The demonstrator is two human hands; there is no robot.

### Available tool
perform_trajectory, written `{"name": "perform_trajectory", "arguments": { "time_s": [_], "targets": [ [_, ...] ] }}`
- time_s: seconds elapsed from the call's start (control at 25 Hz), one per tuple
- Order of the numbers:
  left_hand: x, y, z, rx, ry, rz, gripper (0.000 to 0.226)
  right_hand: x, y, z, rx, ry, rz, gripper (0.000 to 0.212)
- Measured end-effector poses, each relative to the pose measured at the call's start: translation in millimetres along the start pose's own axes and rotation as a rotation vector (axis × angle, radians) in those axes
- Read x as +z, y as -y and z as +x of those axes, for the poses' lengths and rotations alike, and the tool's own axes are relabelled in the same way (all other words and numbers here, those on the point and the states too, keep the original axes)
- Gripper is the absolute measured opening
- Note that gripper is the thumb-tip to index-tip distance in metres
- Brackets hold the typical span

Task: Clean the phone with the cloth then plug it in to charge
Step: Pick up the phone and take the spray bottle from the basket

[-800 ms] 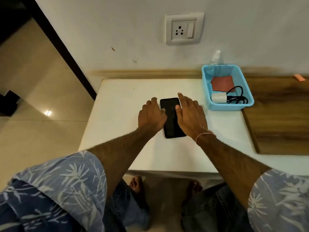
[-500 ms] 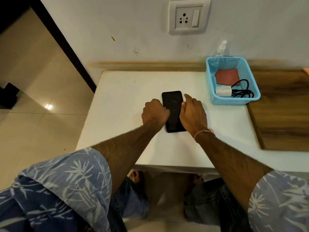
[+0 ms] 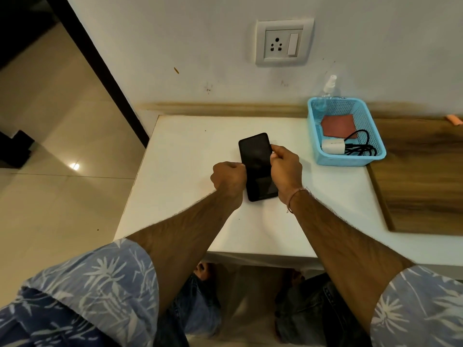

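Pinch grip on phone [image 3: 256, 160], both long edges: left hand [image 3: 229, 180] at 9 o'clock, right hand [image 3: 285, 171] at 3. Likely for lifting. Cloth [image 3: 337, 125] lies in basket [image 3: 350, 161], 2 o'clock.

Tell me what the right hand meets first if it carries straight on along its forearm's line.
The right hand meets the phone at once: it grips its right edge. Beyond lies bare white table, then probably the wall; the blue basket sits off that line.
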State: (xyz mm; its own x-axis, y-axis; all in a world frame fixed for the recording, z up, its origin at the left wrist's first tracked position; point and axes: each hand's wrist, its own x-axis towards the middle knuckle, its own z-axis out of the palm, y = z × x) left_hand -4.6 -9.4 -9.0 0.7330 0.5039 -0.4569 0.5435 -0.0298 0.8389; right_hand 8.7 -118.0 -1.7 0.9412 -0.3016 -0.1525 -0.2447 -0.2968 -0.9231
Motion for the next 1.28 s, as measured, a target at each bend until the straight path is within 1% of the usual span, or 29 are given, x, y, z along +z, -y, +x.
{"name": "perform_trajectory", "arguments": {
  "time_s": [0.08,0.16,0.24,0.4,0.52,0.68,0.88,1.12,1.28],
  "targets": [
    [-6.2,-4.7,-2.4,0.027,0.023,-0.138,0.004,-2.7,8.9,-3.2,-0.009,0.004,0.092,0.034],
    [-14.1,-12.1,-5.1,0.034,0.084,-0.302,0.005,-6.0,20.0,-6.5,-0.02,0.012,0.192,0.032],
    [-22.0,-20.7,-9.6,0.032,0.17,-0.454,0.009,-10.6,31.6,-10.3,-0.037,0.015,0.265,0.03],
    [-30.9,-34.1,-17.3,0.048,0.36,-0.667,0.013,-21.5,54.4,-20.4,-0.069,0.018,0.415,0.028],
    [-36.2,-41.4,-23.4,0.054,0.516,-0.792,0.014,-27.9,67.8,-28.2,-0.094,0.063,0.554,0.029],
    [-41.6,-46.4,-31.4,0.032,0.7,-0.956,0.028,-33.8,77.5,-33.0,-0.134,0.141,0.642,0.028],
    [-46.9,-49.4,-37.8,-0.028,0.81,-1.037,0.038,-43.0,83.2,-36.1,-0.182,0.282,0.716,0.032],
    [-48.1,-51.2,-39.4,-0.063,0.972,-1.085,0.059,-49.7,83.4,-37.7,-0.225,0.359,0.757,0.033],
    [-48.2,-50.6,-39.2,-0.075,1.025,-1.122,0.055,-53.5,83.5,-38.8,-0.204,0.373,0.799,0.035]
  ]
}}
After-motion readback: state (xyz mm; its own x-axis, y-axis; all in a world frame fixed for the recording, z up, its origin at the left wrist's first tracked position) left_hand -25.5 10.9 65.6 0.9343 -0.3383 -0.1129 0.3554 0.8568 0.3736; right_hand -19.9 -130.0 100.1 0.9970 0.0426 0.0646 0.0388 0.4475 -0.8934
